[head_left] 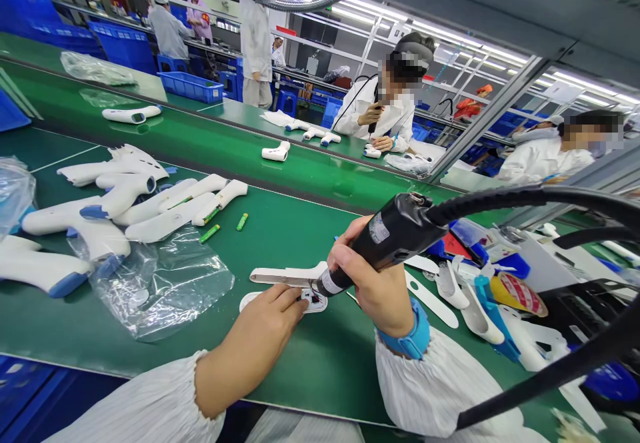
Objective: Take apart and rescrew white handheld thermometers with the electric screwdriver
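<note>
My right hand (367,276) is closed round a black electric screwdriver (387,236), its tip pointing down and left onto a small white part (315,302) lying on the green bench mat (300,356). My left hand (273,323) presses its fingers on that white part, holding it down. Just behind it lies a long white housing shell (287,274). A thick black cable (525,198) runs from the screwdriver off to the right. I wear a blue wrist strap (413,336) on the right wrist.
White thermometer housings (115,206) lie piled at the left over a clear plastic bag (160,283), with green batteries (210,233) beside them. White shells and blue parts (480,296) crowd the right. A green conveyor (200,140) carries more units; other workers sit and stand beyond it.
</note>
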`<state>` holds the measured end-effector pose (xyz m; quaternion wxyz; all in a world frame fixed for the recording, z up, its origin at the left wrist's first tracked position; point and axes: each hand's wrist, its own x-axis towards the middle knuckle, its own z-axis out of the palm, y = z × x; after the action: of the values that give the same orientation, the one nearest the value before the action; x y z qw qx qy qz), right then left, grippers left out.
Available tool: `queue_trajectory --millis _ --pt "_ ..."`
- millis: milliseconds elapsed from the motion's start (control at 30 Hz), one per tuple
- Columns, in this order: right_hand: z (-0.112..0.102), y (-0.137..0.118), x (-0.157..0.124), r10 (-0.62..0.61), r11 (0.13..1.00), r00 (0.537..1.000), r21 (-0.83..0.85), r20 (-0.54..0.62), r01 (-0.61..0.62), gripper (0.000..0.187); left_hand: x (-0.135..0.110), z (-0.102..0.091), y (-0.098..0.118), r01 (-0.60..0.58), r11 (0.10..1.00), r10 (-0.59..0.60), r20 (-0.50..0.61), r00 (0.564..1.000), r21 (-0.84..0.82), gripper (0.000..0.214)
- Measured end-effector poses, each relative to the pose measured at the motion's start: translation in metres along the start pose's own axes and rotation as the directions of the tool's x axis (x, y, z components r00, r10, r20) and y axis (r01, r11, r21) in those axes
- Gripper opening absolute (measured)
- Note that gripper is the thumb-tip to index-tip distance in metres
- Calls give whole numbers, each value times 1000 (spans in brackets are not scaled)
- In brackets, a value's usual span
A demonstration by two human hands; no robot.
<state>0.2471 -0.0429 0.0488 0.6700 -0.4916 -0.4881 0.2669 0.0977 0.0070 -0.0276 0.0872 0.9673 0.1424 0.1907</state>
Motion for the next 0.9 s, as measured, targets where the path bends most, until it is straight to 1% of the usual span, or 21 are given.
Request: queue_trajectory --millis 100,200,267,333,400,433,467,533,567,600,633,667,733,833,900 --pt "0 2 -1 6 1000 1000 24 -10 -6 16 0 -1 0 -2 1000 2 1 1000 18 24" --pt "-4 -2 -5 -6 998 999 59 -41 8 16 0 -3 0 -9 1000 9 8 1000 30 25" --pt "-13 -10 -7 -61 995 993 67 -103 68 20 0 -3 0 -9 1000 9 6 1000 27 27" --pt "-31 -20 -6 -159 985 967 32 -198 169 22 -1 -2 0 -16 999 17 -16 1000 30 29" --pt "-55 -28 -1 -268 963 912 -52 -310 265 22 -3 3 -2 -35 998 38 -57 998 47 30" --pt "-69 -30 4 -319 947 870 -108 -377 301 21 -5 5 -4 -47 997 52 -84 995 59 31" --pt "-85 -30 10 -366 931 815 -169 -450 324 22 -6 9 -6 -58 996 66 -114 991 71 30" --pt "-116 -25 22 -431 902 671 -277 -603 330 24 -9 15 -12 -77 992 94 -177 980 99 28" --pt "-132 -20 28 -443 896 603 -312 -664 315 26 -10 18 -14 -89 989 111 -197 974 119 28" --pt "-146 -14 33 -441 897 552 -332 -708 291 28 -11 20 -17 -101 985 129 -211 969 140 27" --pt "-158 -8 38 -437 899 515 -348 -738 264 30 -12 21 -19 -112 981 146 -219 965 161 27" --pt "-168 -1 41 -435 900 496 -356 -751 250 31 -13 22 -22 -123 976 161 -220 962 179 27" --pt "-181 11 46 -429 903 484 -362 -763 232 33 -14 23 -25 -157 966 198 -202 959 204 28" --pt "-189 26 49 -414 910 484 -353 -770 217 34 -16 23 -28 -207 951 246 -159 956 229 30" --pt "-191 32 51 -402 916 488 -345 -775 206 35 -17 24 -29 -197 954 237 -165 957 227 31"
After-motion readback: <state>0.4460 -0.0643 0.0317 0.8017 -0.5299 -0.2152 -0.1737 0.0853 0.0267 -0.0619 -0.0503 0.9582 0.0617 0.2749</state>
